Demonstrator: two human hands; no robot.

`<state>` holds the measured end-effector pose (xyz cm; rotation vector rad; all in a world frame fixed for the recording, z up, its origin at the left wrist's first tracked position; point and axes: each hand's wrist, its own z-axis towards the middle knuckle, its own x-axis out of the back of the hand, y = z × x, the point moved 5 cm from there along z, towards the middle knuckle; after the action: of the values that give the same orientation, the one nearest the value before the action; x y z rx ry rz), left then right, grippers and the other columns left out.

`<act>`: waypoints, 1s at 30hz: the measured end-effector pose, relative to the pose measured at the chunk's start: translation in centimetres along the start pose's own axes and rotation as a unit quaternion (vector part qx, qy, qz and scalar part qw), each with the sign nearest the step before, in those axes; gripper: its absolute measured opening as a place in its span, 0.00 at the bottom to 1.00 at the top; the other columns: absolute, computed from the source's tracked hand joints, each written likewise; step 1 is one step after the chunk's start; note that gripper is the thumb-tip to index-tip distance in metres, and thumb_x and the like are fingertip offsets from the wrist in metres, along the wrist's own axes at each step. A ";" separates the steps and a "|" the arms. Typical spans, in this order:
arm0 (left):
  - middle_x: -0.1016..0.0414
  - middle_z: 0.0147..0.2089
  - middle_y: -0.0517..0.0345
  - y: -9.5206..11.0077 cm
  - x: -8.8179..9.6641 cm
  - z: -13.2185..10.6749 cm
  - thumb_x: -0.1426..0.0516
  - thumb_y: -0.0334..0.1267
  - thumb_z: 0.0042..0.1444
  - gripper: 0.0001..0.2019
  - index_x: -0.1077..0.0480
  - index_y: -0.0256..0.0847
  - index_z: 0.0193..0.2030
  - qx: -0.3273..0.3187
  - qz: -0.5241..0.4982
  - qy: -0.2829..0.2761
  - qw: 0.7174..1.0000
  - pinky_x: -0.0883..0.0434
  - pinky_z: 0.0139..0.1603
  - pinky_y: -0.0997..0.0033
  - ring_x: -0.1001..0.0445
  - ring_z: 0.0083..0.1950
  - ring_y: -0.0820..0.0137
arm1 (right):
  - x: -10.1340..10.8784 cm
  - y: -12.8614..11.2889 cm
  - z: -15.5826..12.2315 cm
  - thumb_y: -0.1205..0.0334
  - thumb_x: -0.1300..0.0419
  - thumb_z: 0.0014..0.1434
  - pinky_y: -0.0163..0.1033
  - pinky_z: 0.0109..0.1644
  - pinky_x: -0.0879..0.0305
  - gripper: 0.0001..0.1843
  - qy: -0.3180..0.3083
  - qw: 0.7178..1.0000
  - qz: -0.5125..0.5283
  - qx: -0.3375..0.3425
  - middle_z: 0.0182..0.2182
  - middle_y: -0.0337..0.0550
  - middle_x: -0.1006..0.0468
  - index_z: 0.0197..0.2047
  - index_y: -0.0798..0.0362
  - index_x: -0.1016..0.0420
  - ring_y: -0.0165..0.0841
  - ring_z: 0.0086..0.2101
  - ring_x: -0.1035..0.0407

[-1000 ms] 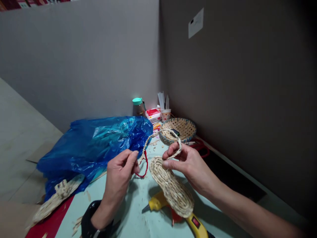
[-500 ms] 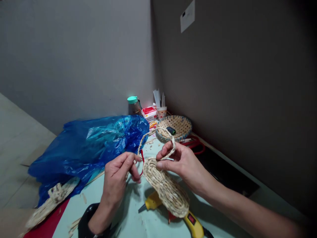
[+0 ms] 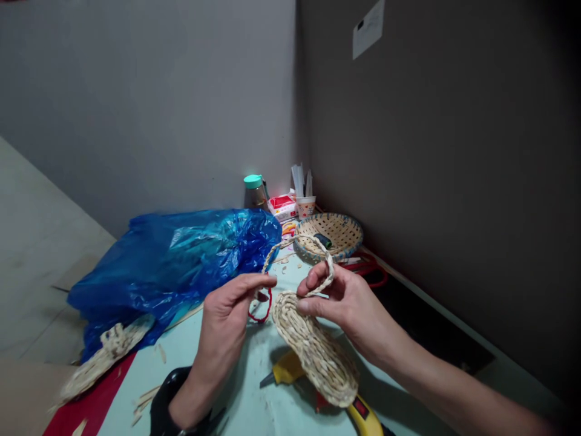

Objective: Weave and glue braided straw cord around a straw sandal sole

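One woven sole hangs tilted above the table, its upper end pinched between the thumb and fingers of the right hand; that grip probably leaves its face and rim in plain view. A thin braid leaves the same fingers, bends over them and arches forward toward the left hand, seemingly kept in a loose loop so that it does not kink. The left hand is partly curled, forefinger reaching toward the sole, with a red cord looping just beside its fingers; whether it pinches the braid, I cannot tell.

Below the sole lies a yellow glue gun, partly hidden by it, nozzle pointing left, likely set there to be within reach. Its nozzle side seems the one to mind when lowering the work.

Outward, a blue plastic bag crowds the far left, and a woven basket with a dark spool inside stands beyond the braid. Red-handled scissors lie near the right wall, which limits sideways travel. The freest room appears to be the gap between the hands and the air above.
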<state>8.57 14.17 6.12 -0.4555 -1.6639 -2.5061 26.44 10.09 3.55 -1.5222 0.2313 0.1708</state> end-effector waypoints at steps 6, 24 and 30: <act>0.16 0.49 0.57 -0.1 0.3 -0.2 0.45 0.35 0.62 0.12 0.19 0.46 0.39 -0.007 0.004 -0.002 1.000 0.27 0.52 0.70 0.21 0.52 0.64 | 0.0 0.0 -0.1 0.67 0.29 0.43 0.34 0.36 0.35 0.14 -0.002 1.000 0.003 0.001 0.31 0.34 0.22 0.31 0.52 0.30 0.29 0.32 0.31; 0.21 0.33 0.61 0.4 -2.7 -2.2 0.39 0.38 0.57 0.07 0.23 0.46 0.43 0.012 0.008 -0.033 0.999 0.29 0.33 0.76 0.25 0.33 0.70 | 0.2 -0.2 0.1 0.69 0.30 0.42 0.35 0.38 0.35 0.13 0.027 0.999 0.014 0.021 0.30 0.33 0.23 0.30 0.52 0.28 0.30 0.32 0.30; 0.21 0.31 0.62 0.0 -2.8 -2.3 0.36 0.37 0.53 0.07 0.21 0.46 0.40 0.026 -0.028 -0.002 0.999 0.29 0.30 0.80 0.25 0.30 0.73 | 0.1 -0.1 0.0 0.69 0.31 0.42 0.34 0.38 0.35 0.12 0.028 0.999 0.014 0.015 0.30 0.34 0.23 0.30 0.53 0.28 0.29 0.32 0.31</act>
<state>10.74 11.89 4.44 -0.4145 -1.7632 -2.4938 26.54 10.05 3.67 -1.4958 0.2978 0.1458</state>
